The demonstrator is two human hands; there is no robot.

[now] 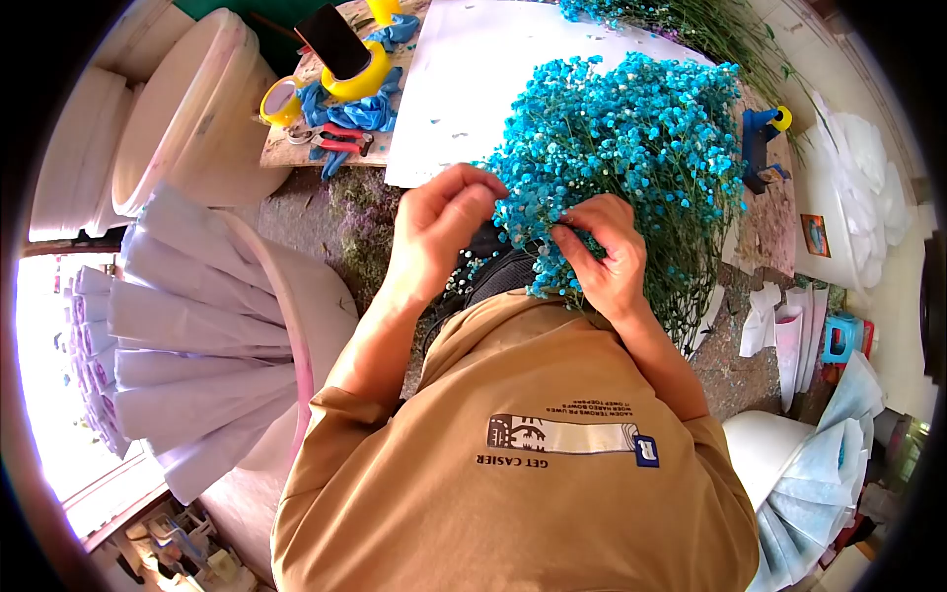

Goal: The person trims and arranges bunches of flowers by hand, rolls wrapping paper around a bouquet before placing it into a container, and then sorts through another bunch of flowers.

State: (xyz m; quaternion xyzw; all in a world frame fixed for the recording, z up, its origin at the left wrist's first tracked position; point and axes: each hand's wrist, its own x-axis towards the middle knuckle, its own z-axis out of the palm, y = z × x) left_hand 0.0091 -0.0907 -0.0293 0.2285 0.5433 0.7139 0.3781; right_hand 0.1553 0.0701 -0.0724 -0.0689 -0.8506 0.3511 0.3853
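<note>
A large bunch of blue-dyed baby's breath (631, 138) lies over the near edge of the work table, with its green stems trailing down to the right. My left hand (439, 227) is closed at the bunch's left edge, thumb and forefinger pinching among the small blossoms. Lower in the flowers, my right hand (607, 252) pinches a blue sprig between thumb and fingertips. Both hands are close together in front of my waist. Blossoms partly hide what lies between the fingertips.
White paper (449, 94) covers the table. Red-handled pruning shears (345, 138), yellow tape (281, 102), blue gloves (370, 113) and a phone (335, 41) lie at its left. A blue tape dispenser (758, 148) stands right. A tub (321, 306) of paper-wrapped bundles is beside my left arm.
</note>
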